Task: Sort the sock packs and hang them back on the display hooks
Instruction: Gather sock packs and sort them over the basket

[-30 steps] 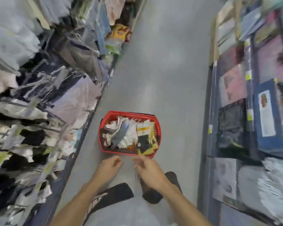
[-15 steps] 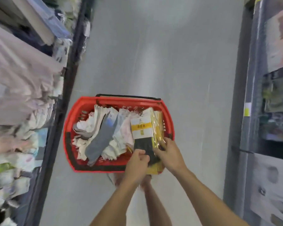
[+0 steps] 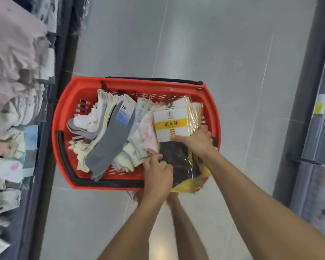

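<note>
Gripping the dark lower end of the top sock pack [image 3: 176, 156] with the left hand [image 3: 158, 175], fingers curled; clasping its right edge with the right hand [image 3: 197, 142], thumb flat on the yellow-banded card [image 3: 172, 124]. Resting at the right end of the red basket [image 3: 131, 84], beside grey and white socks [image 3: 109, 145].

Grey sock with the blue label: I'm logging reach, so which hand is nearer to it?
Left. The left hand grips the dark sock pack at its left edge, just right of the grey sock; the right hand holds that pack's right side, farther away.
</note>
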Action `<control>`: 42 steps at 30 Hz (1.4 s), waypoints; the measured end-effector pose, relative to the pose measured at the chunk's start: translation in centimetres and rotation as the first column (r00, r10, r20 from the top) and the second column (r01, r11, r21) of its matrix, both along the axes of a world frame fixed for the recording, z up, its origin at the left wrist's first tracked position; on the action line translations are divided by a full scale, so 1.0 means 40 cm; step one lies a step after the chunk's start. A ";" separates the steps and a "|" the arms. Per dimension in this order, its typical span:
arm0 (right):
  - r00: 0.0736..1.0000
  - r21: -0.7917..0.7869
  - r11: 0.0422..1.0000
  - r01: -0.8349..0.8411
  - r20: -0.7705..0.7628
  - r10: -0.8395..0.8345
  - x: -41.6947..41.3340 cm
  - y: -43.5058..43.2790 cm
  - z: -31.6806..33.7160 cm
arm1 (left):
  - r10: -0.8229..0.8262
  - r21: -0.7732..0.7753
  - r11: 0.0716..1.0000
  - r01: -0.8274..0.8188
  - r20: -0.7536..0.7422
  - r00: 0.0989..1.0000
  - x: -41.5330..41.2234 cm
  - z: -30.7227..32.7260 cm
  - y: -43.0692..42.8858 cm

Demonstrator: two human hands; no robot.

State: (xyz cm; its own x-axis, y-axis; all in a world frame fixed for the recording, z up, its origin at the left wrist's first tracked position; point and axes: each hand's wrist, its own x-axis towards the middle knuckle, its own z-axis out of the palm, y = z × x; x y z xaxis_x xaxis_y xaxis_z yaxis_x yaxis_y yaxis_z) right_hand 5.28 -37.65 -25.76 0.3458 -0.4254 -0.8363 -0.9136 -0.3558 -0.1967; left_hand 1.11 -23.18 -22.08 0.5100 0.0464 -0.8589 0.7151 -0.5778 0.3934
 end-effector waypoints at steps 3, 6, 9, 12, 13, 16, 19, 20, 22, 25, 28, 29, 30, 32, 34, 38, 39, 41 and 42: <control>1.000 0.166 0.986 0.000 0.014 -0.002 0.019 -0.017 0.007 | 0.058 -0.056 0.997 -0.058 -0.007 0.998 0.004 -0.015 0.020; 0.995 0.250 0.968 -0.036 0.096 0.012 0.014 -0.016 0.002 | 0.071 -0.102 0.992 -0.076 -0.048 0.996 0.005 -0.027 0.032; 0.987 0.228 0.971 0.068 0.128 -0.100 0.004 -0.007 -0.002 | 0.074 -0.171 0.982 -0.087 -0.080 0.994 0.000 -0.024 0.046; 0.973 0.129 0.982 0.141 0.164 -0.161 0.006 -0.007 -0.001 | 0.070 -0.232 0.969 -0.088 -0.085 0.994 -0.009 -0.011 0.055; 0.969 0.132 0.979 0.154 0.174 -0.175 0.007 -0.003 0.003 | 0.079 -0.244 0.965 -0.098 -0.085 0.993 -0.011 -0.007 0.059; 0.959 0.146 0.975 0.169 0.203 -0.197 0.001 0.008 0.021 | 0.134 -0.266 0.951 -0.157 -0.105 0.985 -0.009 0.001 0.069; 0.950 0.101 0.983 0.153 0.259 -0.175 -0.014 -0.002 0.062 | 0.197 -0.269 0.938 -0.221 -0.114 0.974 -0.002 0.009 0.090; 0.943 0.080 0.984 0.157 0.285 -0.173 -0.022 -0.011 0.086 | 0.205 -0.272 0.935 -0.230 -0.115 0.972 0.001 0.013 0.098; 0.918 0.049 0.982 0.183 0.349 -0.188 -0.046 -0.027 0.143 | 0.211 -0.274 0.933 -0.233 -0.110 0.971 0.009 0.029 0.117; 0.854 0.052 0.967 0.249 0.459 -0.245 -0.081 -0.040 0.255 | 0.236 -0.273 0.928 -0.255 -0.101 0.967 0.033 0.081 0.143; 0.823 0.158 0.961 0.226 0.497 -0.275 -0.085 -0.046 0.392 | 0.264 -0.297 0.908 -0.295 -0.142 0.954 0.056 0.174 0.164; 0.825 0.213 0.959 0.187 0.496 -0.271 -0.074 -0.041 0.448 | 0.278 -0.321 0.895 -0.311 -0.146 0.950 0.072 0.228 0.175; 0.831 0.270 0.952 0.145 0.489 -0.265 -0.063 -0.033 0.499 | 0.283 -0.352 0.881 -0.316 -0.142 0.949 0.089 0.274 0.179; 0.847 0.375 0.926 0.047 0.476 -0.236 -0.037 -0.002 0.603 | 0.254 -0.396 0.875 -0.278 -0.114 0.961 0.142 0.383 0.176; 0.853 0.471 0.881 -0.042 0.476 -0.214 -0.005 0.050 0.707 | 0.227 -0.305 0.925 -0.228 -0.039 0.973 0.202 0.504 0.183; 0.808 0.585 0.796 -0.153 0.538 -0.240 0.063 0.158 0.905 | 0.358 -0.342 0.881 -0.326 0.033 0.933 0.239 0.758 0.295; 0.791 0.609 0.772 -0.183 0.558 -0.252 0.077 0.187 0.957 | 0.365 -0.339 0.885 -0.320 0.076 0.928 0.240 0.832 0.325; 0.756 0.630 0.733 -0.255 0.603 -0.255 0.098 0.246 1.064 | 0.379 -0.319 0.895 -0.312 0.175 0.909 0.221 1.004 0.377; 0.734 0.637 0.712 -0.295 0.628 -0.258 0.106 0.276 1.117 | 0.381 -0.308 0.902 -0.301 0.246 0.891 0.199 1.080 0.401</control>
